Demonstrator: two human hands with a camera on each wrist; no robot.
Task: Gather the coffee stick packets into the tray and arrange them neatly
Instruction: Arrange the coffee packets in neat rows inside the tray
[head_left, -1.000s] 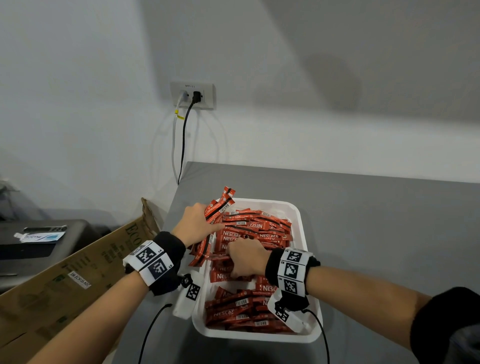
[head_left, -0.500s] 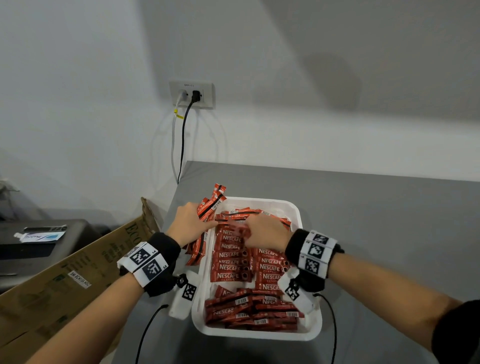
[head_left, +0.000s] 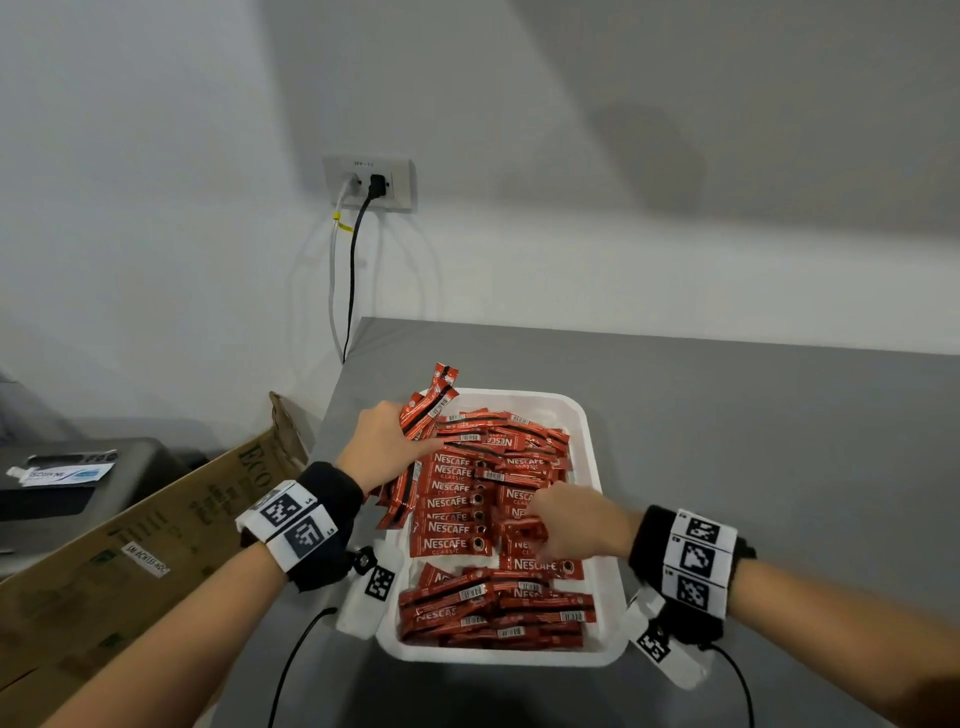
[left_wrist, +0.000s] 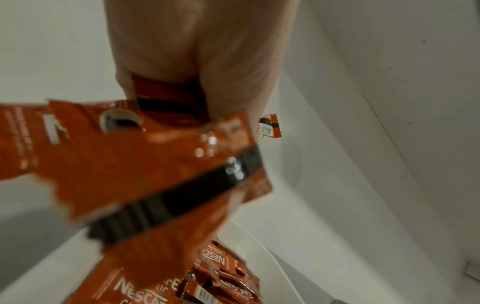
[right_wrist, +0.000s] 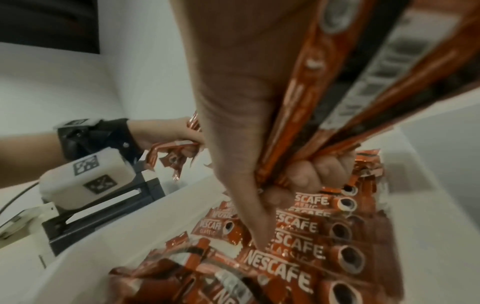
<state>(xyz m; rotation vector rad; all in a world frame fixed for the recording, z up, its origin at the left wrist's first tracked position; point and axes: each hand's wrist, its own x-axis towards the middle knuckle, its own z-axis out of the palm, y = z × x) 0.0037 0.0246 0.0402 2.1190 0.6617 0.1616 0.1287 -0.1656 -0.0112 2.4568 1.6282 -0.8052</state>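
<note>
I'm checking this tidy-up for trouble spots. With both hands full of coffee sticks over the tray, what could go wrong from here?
1. The left hand grips a splayed bundle of red coffee stick packets over the white foam tray's left rim; loose ones could slide onto the grey table.
2. The right hand holds a few packets just above the neat face-up rows; setting them down carelessly may knock those rows askew.

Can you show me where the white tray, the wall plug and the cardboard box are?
white tray (head_left: 592, 467), head view, bare right rim.
wall plug (head_left: 377, 183), head view, black plug body.
cardboard box (head_left: 156, 540), head view, printed side flap.
</note>
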